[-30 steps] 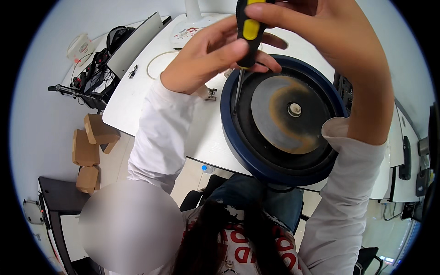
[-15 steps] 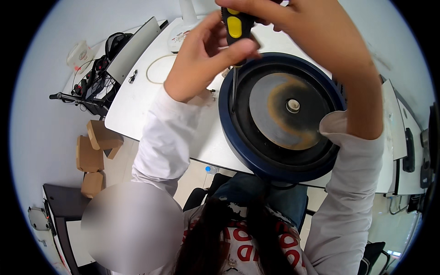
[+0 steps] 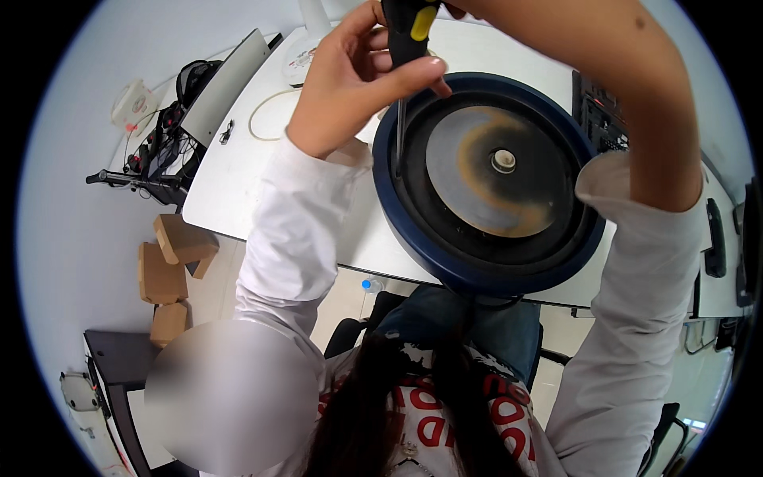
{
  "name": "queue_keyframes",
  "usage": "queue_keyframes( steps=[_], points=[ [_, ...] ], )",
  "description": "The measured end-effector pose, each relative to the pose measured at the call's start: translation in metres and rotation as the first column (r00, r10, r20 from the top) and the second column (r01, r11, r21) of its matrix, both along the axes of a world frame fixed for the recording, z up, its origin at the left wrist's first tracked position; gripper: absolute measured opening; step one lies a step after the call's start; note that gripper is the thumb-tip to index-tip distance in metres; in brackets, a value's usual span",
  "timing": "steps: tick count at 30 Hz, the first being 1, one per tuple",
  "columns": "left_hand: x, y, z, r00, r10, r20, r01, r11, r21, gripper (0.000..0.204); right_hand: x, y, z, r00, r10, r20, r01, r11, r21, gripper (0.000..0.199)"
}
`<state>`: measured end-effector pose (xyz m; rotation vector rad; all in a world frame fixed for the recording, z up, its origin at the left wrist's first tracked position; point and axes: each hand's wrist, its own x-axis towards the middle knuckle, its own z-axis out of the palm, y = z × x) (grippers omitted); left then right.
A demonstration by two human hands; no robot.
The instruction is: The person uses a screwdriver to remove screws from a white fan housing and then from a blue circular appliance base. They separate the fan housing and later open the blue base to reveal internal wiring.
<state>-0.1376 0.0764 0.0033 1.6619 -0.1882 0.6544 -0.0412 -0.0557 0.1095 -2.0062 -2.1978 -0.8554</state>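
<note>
My left hand (image 3: 342,99) is closed loosely around the lower handle of a black and yellow screwdriver (image 3: 407,40), its thumb stretched across. The metal shaft points down into the black well of a round dark blue appliance (image 3: 395,215), near the left inner rim; whether the tip meets a screw, I cannot make out. My right hand (image 3: 494,9) is at the handle's upper end, mostly cut off by the top edge. Inside the well sits a grey metal disc (image 3: 461,187) with brown scorch marks and a pale round knob (image 3: 503,161) at its centre.
The appliance rests on a white table (image 3: 230,183), close to its front edge. A pale cable (image 3: 253,127) loops on the left, near a small black connector (image 3: 227,132). Cardboard boxes (image 3: 159,273) and a bottle (image 3: 373,285) are on the floor. Dark equipment (image 3: 600,115) lies beyond the right rim.
The screwdriver handle has turned, its yellow patch now facing further right. My right forearm has swung up and right, with more of that hand out of view. The whole table scene has shifted slightly.
</note>
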Motion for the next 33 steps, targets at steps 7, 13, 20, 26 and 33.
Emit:
queue_keyframes(
  steps=[7, 13, 20, 26, 33],
  points=[
    [0.006, 0.02, -0.012, 0.925, -0.374, 0.063, 0.361, 0.919, 0.162, 0.048, -0.038, -0.019, 0.037, 0.846, -0.236, -0.479, 0.079, 0.943, -0.324, 0.026],
    [-0.008, 0.015, -0.015, 0.993, 0.112, 0.02, -0.113, 0.943, 0.314, 0.045, 0.015, 0.014, -0.01, 0.886, 0.191, 0.422, -0.273, 0.952, 0.141, 0.026],
    [0.002, 0.018, -0.023, 0.979, -0.193, 0.059, 0.182, 0.97, 0.158, 0.053, 0.01, -0.031, 0.012, 0.828, 0.501, -0.25, -0.527, 0.849, -0.043, 0.026],
    [-0.002, 0.017, -0.023, 0.992, -0.084, 0.094, 0.079, 0.996, 0.049, 0.039, -0.014, -0.02, 0.013, 0.993, -0.013, -0.115, 0.001, 0.995, -0.105, 0.038],
    [-0.002, 0.006, -0.024, 0.979, -0.2, 0.047, 0.198, 0.979, 0.051, 0.042, -0.024, -0.039, 0.035, 0.915, 0.163, -0.37, -0.278, 0.918, -0.284, 0.024]
  ],
)
